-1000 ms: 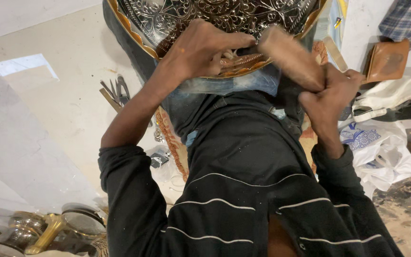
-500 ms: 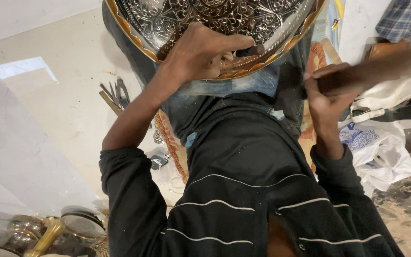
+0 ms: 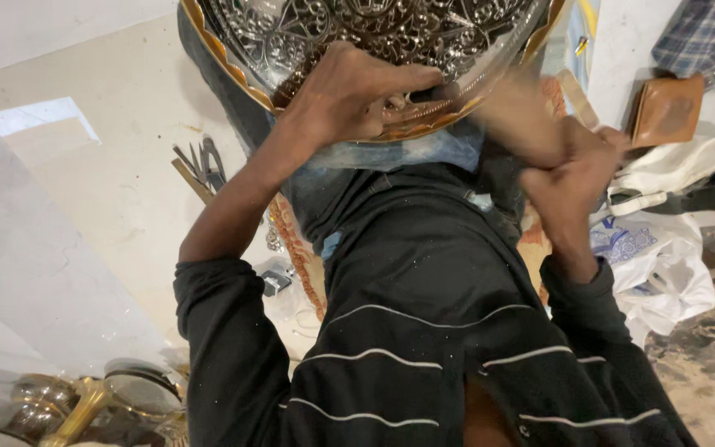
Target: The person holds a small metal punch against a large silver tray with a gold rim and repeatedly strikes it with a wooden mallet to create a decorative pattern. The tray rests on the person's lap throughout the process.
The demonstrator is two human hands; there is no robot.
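Head view: left hand (image 3: pixel 357 95) fingers clamp tray (image 3: pixel 233 45) rim; right hand (image 3: pixel 573 178) fists blurred mallet (image 3: pixel 519 116).

engraved metal tray (image 3: pixel 357 33) cut off at top edge, wooden mallet (image 3: pixel 523 116) motion-blurred, small tools (image 3: pixel 200 165) indistinct

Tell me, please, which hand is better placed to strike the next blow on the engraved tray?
Right, probably. The right hand grips the blurred wooden mallet close to the rim of the engraved tray, while the left hand lies pressed on the tray, apparently steadying it.
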